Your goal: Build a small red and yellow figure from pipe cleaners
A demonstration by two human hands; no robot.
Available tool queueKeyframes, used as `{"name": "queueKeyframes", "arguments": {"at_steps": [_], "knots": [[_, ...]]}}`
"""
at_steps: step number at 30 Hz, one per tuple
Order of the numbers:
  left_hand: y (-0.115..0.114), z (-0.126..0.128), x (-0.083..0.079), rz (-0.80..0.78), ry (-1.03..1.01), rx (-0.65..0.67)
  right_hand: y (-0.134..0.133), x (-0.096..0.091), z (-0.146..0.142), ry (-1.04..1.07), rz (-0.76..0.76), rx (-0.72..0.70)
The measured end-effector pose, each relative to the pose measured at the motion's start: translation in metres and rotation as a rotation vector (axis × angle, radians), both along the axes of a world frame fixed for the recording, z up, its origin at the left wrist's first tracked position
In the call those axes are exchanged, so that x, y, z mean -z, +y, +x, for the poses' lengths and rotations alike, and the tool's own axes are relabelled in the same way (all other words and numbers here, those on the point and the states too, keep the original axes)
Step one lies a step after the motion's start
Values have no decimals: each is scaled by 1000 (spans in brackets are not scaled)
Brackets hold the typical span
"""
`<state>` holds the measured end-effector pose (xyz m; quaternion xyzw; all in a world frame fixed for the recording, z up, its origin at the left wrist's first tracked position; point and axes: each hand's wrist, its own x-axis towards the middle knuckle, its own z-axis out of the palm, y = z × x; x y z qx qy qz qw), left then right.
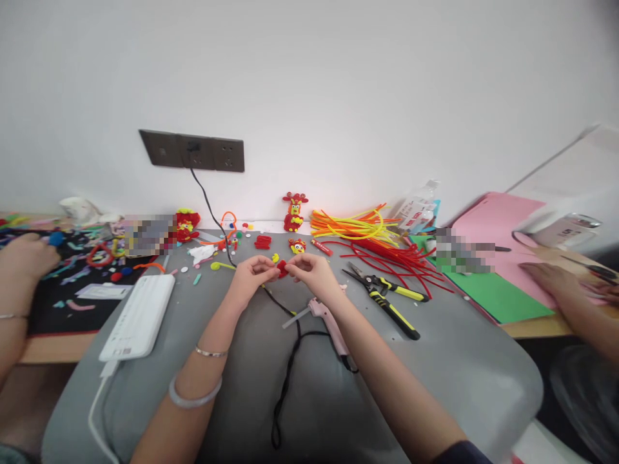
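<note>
My left hand and my right hand meet over the middle of the grey table. Between their pinched fingertips sits a small red fuzzy piece, with a bit of yellow beside it. Both hands are closed on it. Under my right forearm lies a pink glue gun with a black cord. Yellow-handled pliers lie just to the right of my right hand.
Red pipe cleaners and an orange-yellow bunch lie at the back right. A small red figure stands by the wall. A white power strip lies left. Other people's hands show at far left and far right.
</note>
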<state>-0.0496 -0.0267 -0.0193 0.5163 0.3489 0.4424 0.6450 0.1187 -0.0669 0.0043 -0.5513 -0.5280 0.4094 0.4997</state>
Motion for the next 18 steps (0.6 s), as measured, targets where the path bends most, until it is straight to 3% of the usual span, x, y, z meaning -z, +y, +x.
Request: {"name": "queueKeyframes", "arguments": {"at_steps": [18], "knots": [[2, -1, 3, 48, 55, -30, -1, -1, -2, 12, 29, -27]]}}
